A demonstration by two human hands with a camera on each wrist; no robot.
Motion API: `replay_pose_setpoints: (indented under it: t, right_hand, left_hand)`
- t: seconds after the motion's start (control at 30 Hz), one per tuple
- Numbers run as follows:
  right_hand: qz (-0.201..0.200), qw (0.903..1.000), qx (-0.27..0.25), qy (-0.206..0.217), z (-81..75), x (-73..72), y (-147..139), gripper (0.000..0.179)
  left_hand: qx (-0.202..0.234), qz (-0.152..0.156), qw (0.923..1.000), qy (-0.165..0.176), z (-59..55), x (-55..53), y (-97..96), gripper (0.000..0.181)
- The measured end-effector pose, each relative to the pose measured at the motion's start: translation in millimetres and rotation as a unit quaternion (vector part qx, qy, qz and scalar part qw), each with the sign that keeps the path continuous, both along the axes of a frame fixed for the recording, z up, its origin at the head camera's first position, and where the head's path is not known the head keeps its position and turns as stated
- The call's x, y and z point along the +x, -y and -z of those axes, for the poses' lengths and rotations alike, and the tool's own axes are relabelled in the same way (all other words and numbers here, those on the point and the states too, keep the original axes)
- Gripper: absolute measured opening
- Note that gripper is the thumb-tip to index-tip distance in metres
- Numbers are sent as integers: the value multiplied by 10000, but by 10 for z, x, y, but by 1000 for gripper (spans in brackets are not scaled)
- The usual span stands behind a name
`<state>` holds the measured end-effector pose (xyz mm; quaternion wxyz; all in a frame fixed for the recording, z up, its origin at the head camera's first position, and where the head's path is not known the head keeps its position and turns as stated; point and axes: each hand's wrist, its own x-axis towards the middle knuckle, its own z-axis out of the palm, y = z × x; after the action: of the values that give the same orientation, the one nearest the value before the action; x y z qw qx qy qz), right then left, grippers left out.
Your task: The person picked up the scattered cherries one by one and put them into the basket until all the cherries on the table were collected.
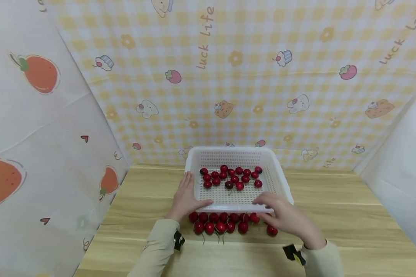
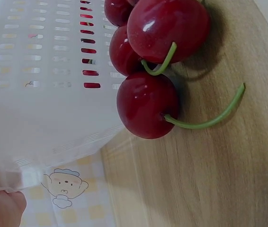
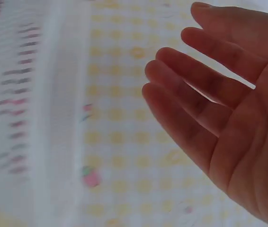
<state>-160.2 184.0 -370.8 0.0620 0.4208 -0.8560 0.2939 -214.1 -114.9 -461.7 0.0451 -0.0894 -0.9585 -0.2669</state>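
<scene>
A white perforated plastic basket stands on the table, with several dark red cherries spread over its floor. In front of it, more cherries lie in two rough rows, some with green stems. My left hand rests at the basket's front left corner, fingers extended along the left side and thumb along the front rim. Near the front right corner is my right hand, above a cherry. The right wrist view shows that palm holding nothing, fingers loosely extended. Close cherries fill the left wrist view beside the basket wall.
The wood-grain table extends to both sides of the basket. A yellow checked cloth hangs right behind the basket, and a white printed cloth stands at the left. Black wrist straps sit on both sleeves.
</scene>
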Motion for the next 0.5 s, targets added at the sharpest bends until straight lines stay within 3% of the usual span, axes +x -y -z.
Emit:
replay_pose_setpoints:
  t: [0.17, 0.33, 0.5]
  right_hand:
    - [507, 9968, 513, 341, 416, 175, -109, 23]
    - [1101, 9894, 945, -65, 855, 235, -189, 23]
    - [1505, 9832, 912, -479, 1108, 253, -250, 23]
  left_hand:
    - [-2, -11, 10000, -24, -22, 2, 10, 120]
    - [4, -15, 10000, 23, -37, 15, 4, 119]
    - [54, -27, 10000, 79, -49, 29, -8, 119]
